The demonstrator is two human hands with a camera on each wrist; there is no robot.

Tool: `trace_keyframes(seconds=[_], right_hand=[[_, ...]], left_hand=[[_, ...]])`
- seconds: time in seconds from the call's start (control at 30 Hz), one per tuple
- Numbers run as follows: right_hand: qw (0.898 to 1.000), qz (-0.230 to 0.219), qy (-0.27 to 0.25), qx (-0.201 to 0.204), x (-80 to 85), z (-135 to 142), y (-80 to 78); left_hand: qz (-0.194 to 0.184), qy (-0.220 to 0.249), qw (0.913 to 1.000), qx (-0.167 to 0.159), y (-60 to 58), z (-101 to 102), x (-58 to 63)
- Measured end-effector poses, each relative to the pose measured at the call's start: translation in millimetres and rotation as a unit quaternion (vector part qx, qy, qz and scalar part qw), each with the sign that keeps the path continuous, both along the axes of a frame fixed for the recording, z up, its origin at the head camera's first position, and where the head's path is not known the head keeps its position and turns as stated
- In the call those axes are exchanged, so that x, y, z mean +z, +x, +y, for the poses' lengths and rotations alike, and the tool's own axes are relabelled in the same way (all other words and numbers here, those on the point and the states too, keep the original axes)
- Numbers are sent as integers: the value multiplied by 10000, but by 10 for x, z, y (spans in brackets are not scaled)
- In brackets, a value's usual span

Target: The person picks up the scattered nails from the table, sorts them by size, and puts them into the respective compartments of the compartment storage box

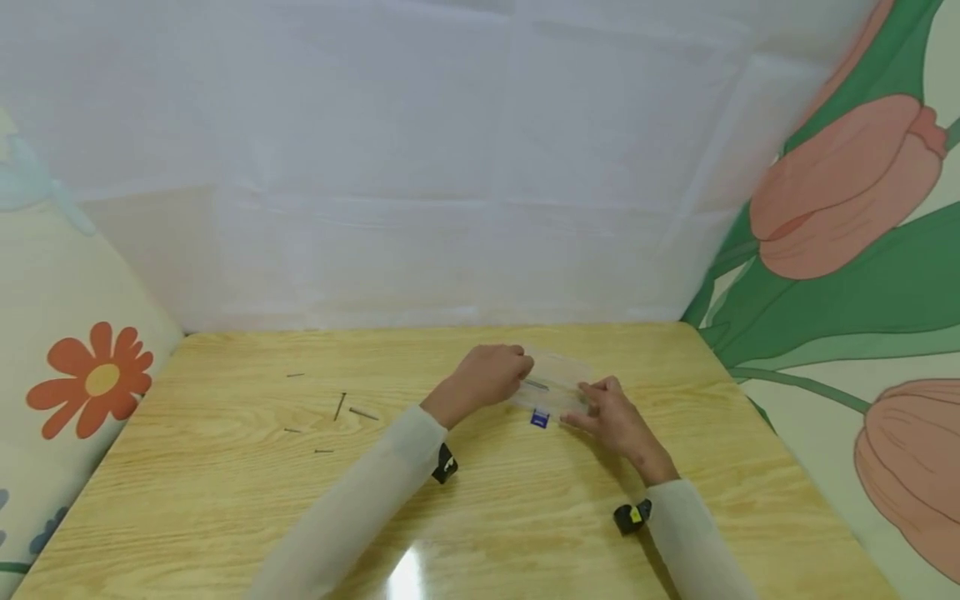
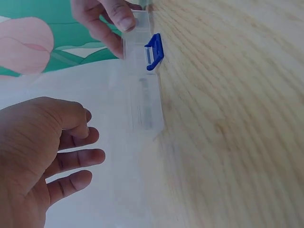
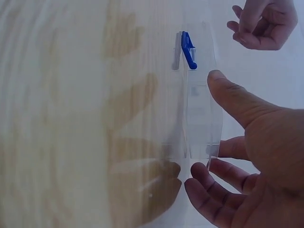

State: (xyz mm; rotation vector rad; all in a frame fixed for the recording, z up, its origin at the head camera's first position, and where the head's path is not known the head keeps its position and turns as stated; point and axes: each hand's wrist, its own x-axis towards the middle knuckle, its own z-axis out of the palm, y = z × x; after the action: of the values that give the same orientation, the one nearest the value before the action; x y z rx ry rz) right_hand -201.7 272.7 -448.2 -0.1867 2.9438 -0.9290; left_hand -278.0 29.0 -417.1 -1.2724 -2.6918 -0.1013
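Note:
A clear plastic box (image 1: 558, 371) with a blue latch (image 1: 540, 418) on its front sits toward the back right of the table. My right hand (image 1: 618, 417) holds its right end, the thumb (image 3: 223, 80) along the front top edge and the fingers curled about the end. Over the box's left side hovers my left hand (image 1: 491, 373), fingers loosely bent, thumb close to the index finger; nothing shows between them in the left wrist view. A grey nail-like piece (image 1: 536, 384) appears within the box's outline, right by the left fingertips.
Several nails lie loose on the left of the wooden table (image 1: 225, 500), among them a thick grey one (image 1: 363, 413) and a longer one with a head (image 1: 340, 406). A white sheet (image 1: 360, 167) hangs behind the table; flowered cloth (image 1: 840, 333) lines the right side.

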Motion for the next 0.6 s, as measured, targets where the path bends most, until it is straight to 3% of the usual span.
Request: trace_keyframes(seconds=[0.23,0.6], right_hand=[[9999,-115,27,-41,3,-14,8],[9999,-96,23,87,19,5,25]], left_hand=[[-221,528,9982,-150,81,-224,-31],[-511,631,9966,130,148,-732,-106]])
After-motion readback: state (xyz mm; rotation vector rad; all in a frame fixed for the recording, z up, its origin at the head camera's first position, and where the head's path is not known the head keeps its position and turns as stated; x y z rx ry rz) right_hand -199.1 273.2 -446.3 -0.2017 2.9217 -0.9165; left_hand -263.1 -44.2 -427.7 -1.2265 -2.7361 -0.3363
